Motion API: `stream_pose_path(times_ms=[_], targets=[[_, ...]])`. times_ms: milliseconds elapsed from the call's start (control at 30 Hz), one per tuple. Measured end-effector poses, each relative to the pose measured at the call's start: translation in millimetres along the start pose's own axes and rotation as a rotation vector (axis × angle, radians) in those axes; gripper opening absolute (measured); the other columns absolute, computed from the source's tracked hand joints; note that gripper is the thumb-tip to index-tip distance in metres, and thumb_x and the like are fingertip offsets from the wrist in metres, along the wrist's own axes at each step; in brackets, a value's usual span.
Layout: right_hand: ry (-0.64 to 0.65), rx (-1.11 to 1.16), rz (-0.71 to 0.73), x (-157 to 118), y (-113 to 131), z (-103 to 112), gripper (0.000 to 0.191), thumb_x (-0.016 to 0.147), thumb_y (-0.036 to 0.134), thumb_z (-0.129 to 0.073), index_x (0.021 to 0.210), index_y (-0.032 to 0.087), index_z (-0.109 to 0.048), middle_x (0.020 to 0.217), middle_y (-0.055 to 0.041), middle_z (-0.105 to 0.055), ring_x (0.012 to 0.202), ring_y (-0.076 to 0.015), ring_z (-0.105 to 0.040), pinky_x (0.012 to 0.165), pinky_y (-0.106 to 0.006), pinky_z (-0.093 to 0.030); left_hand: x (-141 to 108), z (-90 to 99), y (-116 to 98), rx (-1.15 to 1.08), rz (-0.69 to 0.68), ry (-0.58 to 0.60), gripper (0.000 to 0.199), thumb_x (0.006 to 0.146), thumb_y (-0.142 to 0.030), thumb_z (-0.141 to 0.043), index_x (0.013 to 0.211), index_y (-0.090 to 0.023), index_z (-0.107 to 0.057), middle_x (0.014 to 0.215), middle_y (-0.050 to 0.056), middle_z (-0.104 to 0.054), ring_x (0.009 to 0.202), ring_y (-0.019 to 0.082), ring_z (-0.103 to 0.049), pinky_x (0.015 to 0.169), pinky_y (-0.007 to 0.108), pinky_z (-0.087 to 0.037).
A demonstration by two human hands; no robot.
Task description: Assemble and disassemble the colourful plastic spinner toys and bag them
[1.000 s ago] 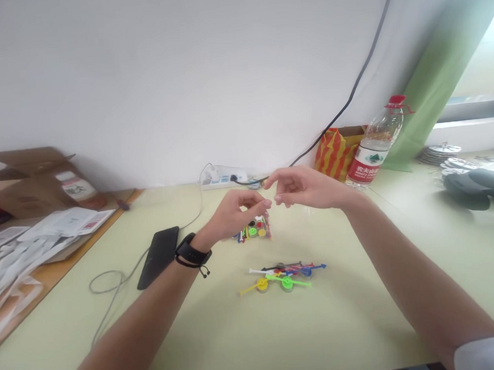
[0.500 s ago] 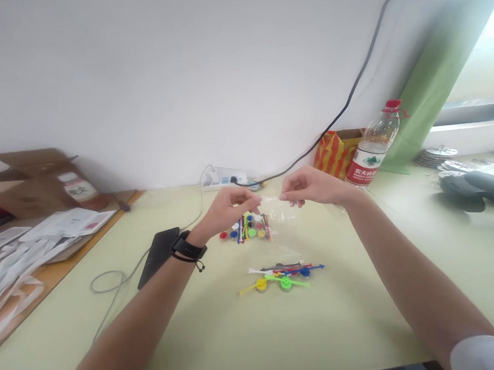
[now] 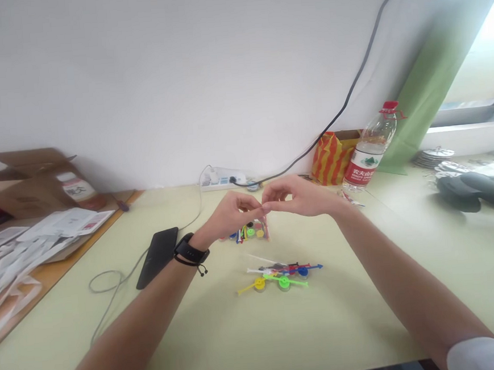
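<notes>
My left hand and my right hand meet above the table, thumbs and fingertips pinched together. Between them they hold a clear plastic bag that barely shows against the table; its top is hidden by my fingers. Partly behind my left hand lie small round pieces and thin sticks in many colours. Nearer to me is a loose group of arrow spinners on round bases, among them a yellow spinner, a green spinner and a blue spinner.
A black phone-like slab with a grey cable lies to the left. Behind stands a power strip. To the right are a striped bag, a water bottle and a dark handheld device. Papers and a carton are far left.
My right hand has moved left until its fingertips meet those of my left hand. The clear plastic stretched between them has become hard to see. The spinners have stayed in place.
</notes>
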State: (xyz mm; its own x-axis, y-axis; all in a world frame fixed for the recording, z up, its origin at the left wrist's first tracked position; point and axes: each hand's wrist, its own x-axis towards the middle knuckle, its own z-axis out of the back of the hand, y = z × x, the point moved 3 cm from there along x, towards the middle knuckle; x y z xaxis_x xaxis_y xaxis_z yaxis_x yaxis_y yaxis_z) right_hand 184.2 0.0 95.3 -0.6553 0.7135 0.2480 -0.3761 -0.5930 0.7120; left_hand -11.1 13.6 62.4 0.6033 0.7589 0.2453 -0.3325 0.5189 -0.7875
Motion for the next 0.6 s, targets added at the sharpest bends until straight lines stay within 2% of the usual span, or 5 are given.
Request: stream_pose_path(times_ms=[233,367,467,533,600], targets=[[-0.1,0.057,-0.042,3,-4,-5,0.028,0.092,0.047,-0.063,0.083,0.021,-0.061,0.075,-0.0002,-0.062,0.068,-0.0141,-0.054,0.058,-0.027,-0.041,0,-1.9,-6,-0.066,-0.013,-0.001,0.036,0.09,-0.05,-0.072,0.08,-0.016,-0.077,0.077,0.008,-0.078,0.064,0.015,-0.068,0.057,0.024,-0.05],[-0.091,0.13,-0.079,0,-13,5,0.034,0.086,0.052,-0.072,0.093,0.02,-0.065,0.083,-0.0032,-0.068,0.076,-0.0163,-0.061,0.067,-0.029,-0.048,5,7.0,4,-0.14,-0.028,-0.153,0.035,0.088,-0.049,-0.075,0.08,-0.016,-0.074,0.078,0.008,-0.077,0.069,0.015,-0.067,0.065,0.025,-0.053],[-0.101,0.19,-0.129,-7,-21,18,0.04,0.081,0.057,-0.078,0.092,0.019,-0.069,0.084,-0.0058,-0.071,0.079,-0.0183,-0.064,0.074,-0.032,-0.052,7,20.8,17,-0.191,-0.02,-0.291,0.036,0.09,-0.051,-0.073,0.08,-0.016,-0.072,0.078,0.007,-0.076,0.07,0.015,-0.065,0.067,0.026,-0.053],[-0.143,0.209,-0.155,-11,-24,26,0.042,0.08,0.059,-0.079,0.089,0.019,-0.07,0.081,-0.006,-0.072,0.079,-0.0181,-0.063,0.075,-0.033,-0.052,7,26.5,21,-0.203,-0.008,-0.27,0.035,0.089,-0.051,-0.074,0.082,-0.017,-0.072,0.08,0.007,-0.076,0.073,0.015,-0.066,0.07,0.028,-0.055],[-0.141,0.211,-0.162,-12,-24,28,0.043,0.078,0.06,-0.08,0.087,0.019,-0.072,0.08,-0.0051,-0.072,0.076,-0.0173,-0.063,0.074,-0.033,-0.052,6,27.0,22,-0.206,0.003,-0.176,0.032,0.085,-0.048,-0.079,0.095,-0.018,-0.074,0.089,0.008,-0.077,0.081,0.017,-0.07,0.075,0.029,-0.057]])
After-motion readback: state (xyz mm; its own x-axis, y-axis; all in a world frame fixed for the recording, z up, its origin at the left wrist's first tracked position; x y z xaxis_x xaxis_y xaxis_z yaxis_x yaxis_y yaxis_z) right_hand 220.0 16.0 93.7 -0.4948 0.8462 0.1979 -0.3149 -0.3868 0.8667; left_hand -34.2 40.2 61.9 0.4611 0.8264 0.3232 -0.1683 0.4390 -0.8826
